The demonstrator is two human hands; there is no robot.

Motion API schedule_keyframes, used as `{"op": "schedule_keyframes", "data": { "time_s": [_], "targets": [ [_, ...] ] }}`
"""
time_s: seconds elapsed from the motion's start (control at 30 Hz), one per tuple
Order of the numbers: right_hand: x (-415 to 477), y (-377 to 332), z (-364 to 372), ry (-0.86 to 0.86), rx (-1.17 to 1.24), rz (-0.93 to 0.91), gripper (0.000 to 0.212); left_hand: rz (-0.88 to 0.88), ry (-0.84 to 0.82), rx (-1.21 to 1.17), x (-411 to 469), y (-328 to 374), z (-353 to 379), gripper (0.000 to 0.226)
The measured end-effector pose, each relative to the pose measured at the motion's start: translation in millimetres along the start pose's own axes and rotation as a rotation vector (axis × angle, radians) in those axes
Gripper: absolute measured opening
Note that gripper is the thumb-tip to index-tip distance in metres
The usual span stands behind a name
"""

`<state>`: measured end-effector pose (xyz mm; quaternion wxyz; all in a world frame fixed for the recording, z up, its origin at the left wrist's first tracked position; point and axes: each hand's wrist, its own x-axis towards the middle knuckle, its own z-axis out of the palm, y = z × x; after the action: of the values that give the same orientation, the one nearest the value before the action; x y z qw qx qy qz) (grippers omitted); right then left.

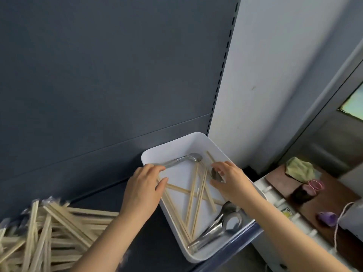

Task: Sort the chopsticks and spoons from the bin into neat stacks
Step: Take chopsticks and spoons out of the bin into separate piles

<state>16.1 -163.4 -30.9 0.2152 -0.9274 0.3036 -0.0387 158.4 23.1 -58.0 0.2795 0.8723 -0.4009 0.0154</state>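
A white bin [196, 137] sits on the dark shelf, holding several crossed wooden chopsticks [193, 195]. A metal spoon [188, 159] lies along its far wall, and more spoons [222, 226] are heaped at its near corner. My left hand [144, 188] is at the bin's left rim, thumb and fingers closed round the ends of some chopsticks, fingertips by the far spoon's handle. My right hand [231, 181] is inside the bin at the right wall, pinching a spoon's dark bowl [216, 174]. A loose pile of chopsticks [51, 230] lies on the shelf at the left.
The dark shelf back panel [98, 85] rises right behind the bin. To the right and lower down is a brown board [334, 195] with a green cloth [298, 170], a pink ring [315, 185], a purple cup [327, 217] and a white cord [341, 214].
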Motion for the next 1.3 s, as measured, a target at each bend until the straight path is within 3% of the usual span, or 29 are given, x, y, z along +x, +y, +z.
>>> {"op": "schedule_keyframes", "data": {
  "time_s": [0.33, 0.43, 0.73, 0.9, 1.3],
  "targets": [
    [91, -7, 34, -0.164, -0.101, -0.122, 0.053, 0.056, -0.022, 0.046, 26, -21, 24, 0.021],
    [111, -11, 45, -0.214, -0.140, -0.191, 0.052, 0.053, 0.021, 0.040, 23, -21, 33, 0.035],
    [158, -16, 75, -0.331, -0.345, -0.468, 0.035, -0.113, 0.031, 0.087, 17, -11, 31, 0.045],
    [170, -10, 83, -0.374, -0.390, -0.561, 0.029, -0.238, 0.070, 0.123, 18, 0, 34, 0.027],
    [162, 2, 68, -0.454, -0.454, -0.584, 0.020, -0.429, 0.067, 0.167, 20, 19, 42, 0.032]
  ]
}}
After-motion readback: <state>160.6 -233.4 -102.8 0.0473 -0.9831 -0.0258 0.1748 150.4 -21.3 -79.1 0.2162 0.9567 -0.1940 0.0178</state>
